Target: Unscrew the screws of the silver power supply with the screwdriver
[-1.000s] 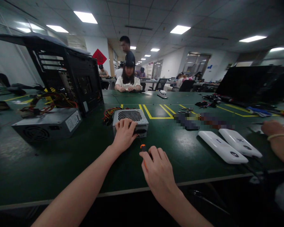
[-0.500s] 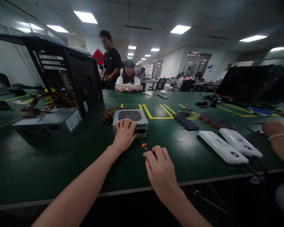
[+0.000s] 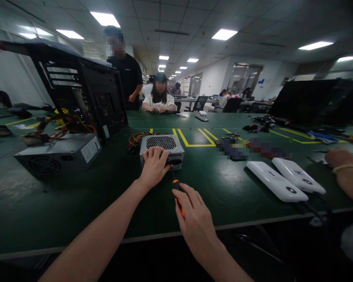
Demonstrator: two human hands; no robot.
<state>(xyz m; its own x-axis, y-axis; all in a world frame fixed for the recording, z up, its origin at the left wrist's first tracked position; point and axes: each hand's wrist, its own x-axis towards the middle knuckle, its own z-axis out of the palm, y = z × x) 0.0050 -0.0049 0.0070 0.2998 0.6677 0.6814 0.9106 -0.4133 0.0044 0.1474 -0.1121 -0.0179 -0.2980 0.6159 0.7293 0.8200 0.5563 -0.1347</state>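
A grey computer power supply (image 3: 178,147) sits on the green table, its perforated grille facing up and a bundle of coloured cables behind its left side. My left hand (image 3: 155,164) grips its near edge, fingers on the top and thumb down by the front face. In my right hand (image 3: 192,207) is a screwdriver (image 3: 176,185) with an orange and black handle, fingers closed around it. Its thin shaft points up and away at the front of the power supply, close to my left thumb. Whether the tip touches a screw is too small to tell.
Left stand a second power supply (image 3: 59,156) with cables and an open black computer case (image 3: 106,90). Two white power banks (image 3: 275,182) lie right, near a co-worker's hand (image 3: 342,158). Beyond are tools (image 3: 231,136), yellow tape marks and people across the table.
My right hand has shifted slightly left and turned, so more of the screwdriver handle shows. My left hand and the power supply hold their place. The standing person has moved left, nearer the case.
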